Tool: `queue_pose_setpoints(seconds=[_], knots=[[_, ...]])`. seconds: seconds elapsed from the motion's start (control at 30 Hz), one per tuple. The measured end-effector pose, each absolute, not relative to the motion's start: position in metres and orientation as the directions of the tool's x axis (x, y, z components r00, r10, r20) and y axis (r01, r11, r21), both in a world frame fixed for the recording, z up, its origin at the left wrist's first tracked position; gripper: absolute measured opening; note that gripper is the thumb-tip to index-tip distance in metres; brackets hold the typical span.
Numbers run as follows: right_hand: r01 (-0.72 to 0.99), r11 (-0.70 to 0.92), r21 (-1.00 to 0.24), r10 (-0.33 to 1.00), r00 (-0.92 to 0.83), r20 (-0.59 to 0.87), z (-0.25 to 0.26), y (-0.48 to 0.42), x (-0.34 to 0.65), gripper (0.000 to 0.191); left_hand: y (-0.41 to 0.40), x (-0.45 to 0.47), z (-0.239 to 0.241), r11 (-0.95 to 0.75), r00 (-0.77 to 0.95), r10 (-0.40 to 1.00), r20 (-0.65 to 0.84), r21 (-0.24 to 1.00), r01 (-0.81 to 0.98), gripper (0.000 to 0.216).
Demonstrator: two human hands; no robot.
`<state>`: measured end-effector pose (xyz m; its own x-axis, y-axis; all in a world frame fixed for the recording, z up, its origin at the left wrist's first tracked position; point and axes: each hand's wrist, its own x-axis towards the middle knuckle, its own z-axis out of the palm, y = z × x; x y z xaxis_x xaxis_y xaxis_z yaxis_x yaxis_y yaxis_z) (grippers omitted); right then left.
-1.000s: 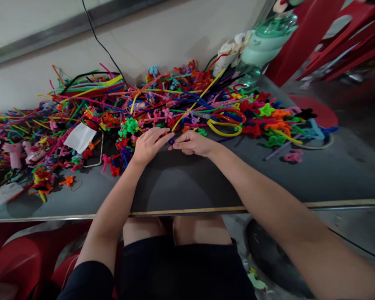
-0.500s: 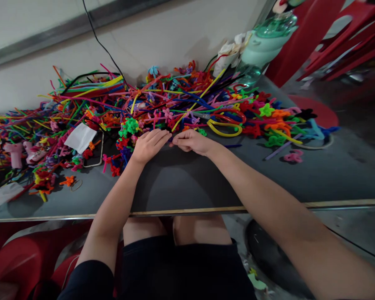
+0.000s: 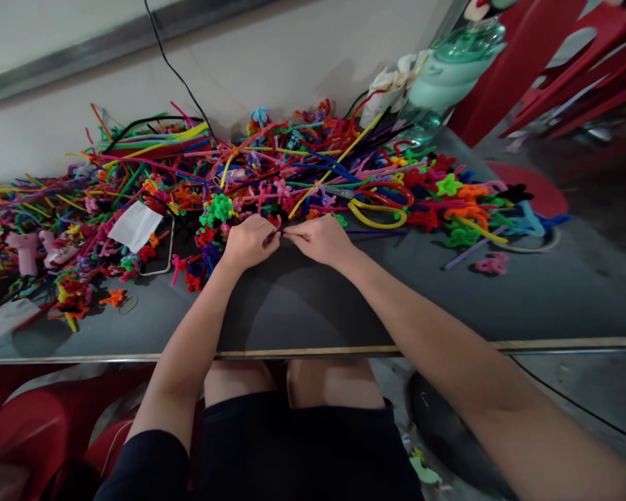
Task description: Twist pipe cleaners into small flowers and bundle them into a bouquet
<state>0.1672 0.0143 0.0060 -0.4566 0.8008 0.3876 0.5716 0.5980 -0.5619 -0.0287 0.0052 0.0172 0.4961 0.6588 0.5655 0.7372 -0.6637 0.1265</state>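
Note:
My left hand and my right hand meet fingertip to fingertip above the front of the pile. Both are closed in a pinch on a thin dark purple-blue pipe cleaner, whose long end shows to the right of my right hand. Most of the piece between my fingers is hidden. Just left of my left hand lies a bright green pipe-cleaner flower. Scissors with red and yellow handles rest on the pile beyond my right hand.
Colourful pipe cleaners and twisted flowers cover the back of the grey table. A phone is partly under white paper at left. A green bottle stands at the back right; a red chair is beyond.
My left fingers have curled from a flat, extended pose into a pinch. More of the purple-blue pipe cleaner shows to the right of my right hand. The view has shifted slightly.

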Motion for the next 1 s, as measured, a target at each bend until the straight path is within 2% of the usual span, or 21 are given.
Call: queue_pose_setpoints(seconds=[0.07, 0.13, 0.2, 0.27, 0.33, 0.37, 0.47, 0.57, 0.7, 0.8, 0.87, 0.93, 1.0], knots=[[0.649, 0.620, -0.441, 0.780, -0.453, 0.431, 0.007, 0.009, 0.164, 0.028, 0.007, -0.026, 0.016, -0.587, 0.370, 0.779, 0.506, 0.383, 0.713, 0.024], [0.676, 0.612, -0.411, 0.780, -0.431, 0.453, 0.009, 0.006, 0.160, 0.030, 0.009, -0.025, 0.015, -0.483, 0.285, 0.872, 0.398, 0.605, 0.633, 0.025], [0.646, 0.589, -0.486, 0.802, -0.393, 0.450, 0.010, 0.006, 0.158, 0.029, 0.012, -0.026, 0.015, -0.404, 0.247, 0.915, 0.320, 0.738, 0.541, 0.030], [0.561, 0.543, -0.625, 0.840, -0.358, 0.408, 0.011, 0.009, 0.157, 0.026, 0.014, -0.028, 0.014, -0.395, 0.227, 0.918, 0.324, 0.774, 0.495, 0.034], [0.435, 0.467, -0.770, 0.876, -0.345, 0.336, 0.009, 0.016, 0.159, 0.024, 0.015, -0.030, 0.013, -0.454, 0.234, 0.890, 0.392, 0.710, 0.538, 0.032], [0.363, 0.422, -0.831, 0.888, -0.353, 0.296, 0.008, 0.019, 0.161, 0.023, 0.015, -0.031, 0.012, -0.496, 0.255, 0.863, 0.436, 0.637, 0.590, 0.030], [0.158, 0.247, -0.956, 0.876, -0.457, 0.151, 0.004, 0.029, 0.166, 0.026, 0.013, -0.034, 0.010, -0.604, 0.392, 0.754, 0.527, 0.321, 0.730, 0.032], [0.011, 0.034, -0.999, 0.765, -0.644, 0.019, 0.002, 0.033, 0.170, 0.032, 0.011, -0.038, 0.011, -0.682, 0.544, 0.617, 0.568, 0.043, 0.730, 0.031], [-0.080, -0.083, -0.993, 0.680, -0.733, 0.002, 0.001, 0.034, 0.173, 0.032, 0.006, -0.043, 0.021, -0.726, 0.667, 0.494, 0.558, -0.158, 0.669, 0.029], [-0.051, -0.087, -0.995, 0.655, -0.755, -0.018, 0.002, 0.034, 0.175, 0.032, 0.003, -0.042, 0.027, -0.737, 0.710, 0.479, 0.517, -0.203, 0.645, 0.027], [-0.008, -0.041, -0.999, 0.663, -0.748, -0.021, 0.002, 0.034, 0.176, 0.034, 0.001, -0.037, 0.029, -0.742, 0.704, 0.506, 0.498, -0.165, 0.650, 0.025], [0.048, 0.048, -0.998, 0.706, -0.708, 0.000, 0.002, 0.033, 0.177, 0.036, -0.001, -0.032, 0.028, -0.737, 0.665, 0.556, 0.498, -0.073, 0.672, 0.025], [0.134, 0.173, -0.976, 0.744, -0.667, 0.040, 0.003, 0.031, 0.176, 0.037, -0.003, -0.026, 0.027, -0.707, 0.594, 0.644, 0.483, 0.078, 0.703, 0.024]])
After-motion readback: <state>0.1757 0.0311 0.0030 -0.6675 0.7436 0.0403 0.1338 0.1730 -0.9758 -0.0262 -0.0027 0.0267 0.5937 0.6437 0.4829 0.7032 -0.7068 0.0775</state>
